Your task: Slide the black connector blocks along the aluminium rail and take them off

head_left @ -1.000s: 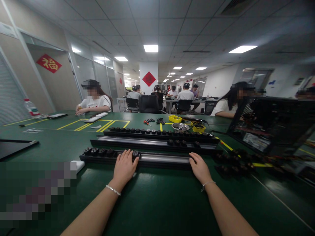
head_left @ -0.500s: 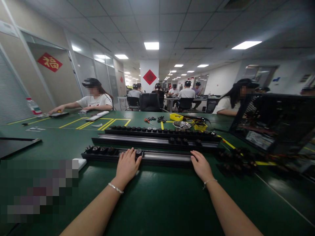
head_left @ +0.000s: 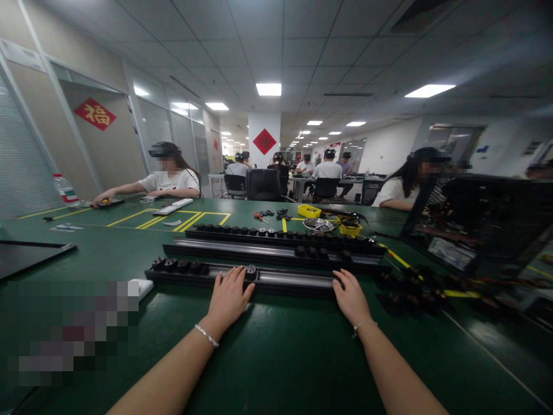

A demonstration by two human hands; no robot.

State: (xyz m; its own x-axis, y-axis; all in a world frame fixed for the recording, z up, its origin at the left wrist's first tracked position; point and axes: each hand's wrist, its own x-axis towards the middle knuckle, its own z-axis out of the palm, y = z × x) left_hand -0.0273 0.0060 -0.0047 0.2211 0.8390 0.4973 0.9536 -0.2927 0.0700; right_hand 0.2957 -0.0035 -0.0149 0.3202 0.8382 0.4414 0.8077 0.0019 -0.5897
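A long black power strip housing (head_left: 298, 280) with a grey metal channel lies across the green table before me. Several round black socket modules (head_left: 171, 264) sit in its left part. My left hand (head_left: 228, 297) reaches over the housing, fingers on top and thumb at the front, closed about one socket module (head_left: 251, 272) near the middle. My fingers partly hide that module. At the housing's right end, my right hand (head_left: 351, 295) grips it with the thumb in front and the fingers over the top; the end itself is hidden.
Behind lie a second housing (head_left: 254, 249) with a few modules and a third row (head_left: 233, 231) full of them. Loose black modules (head_left: 410, 288) are piled right, near a dark open case (head_left: 470, 225). Beyond are a metal dish (head_left: 318, 225) and yellow bin (head_left: 309, 211). Co-workers sit nearby.
My left hand and the socket module have shifted slightly right along the housing. My right hand stays at the right end. The whole view has tilted a little upward.
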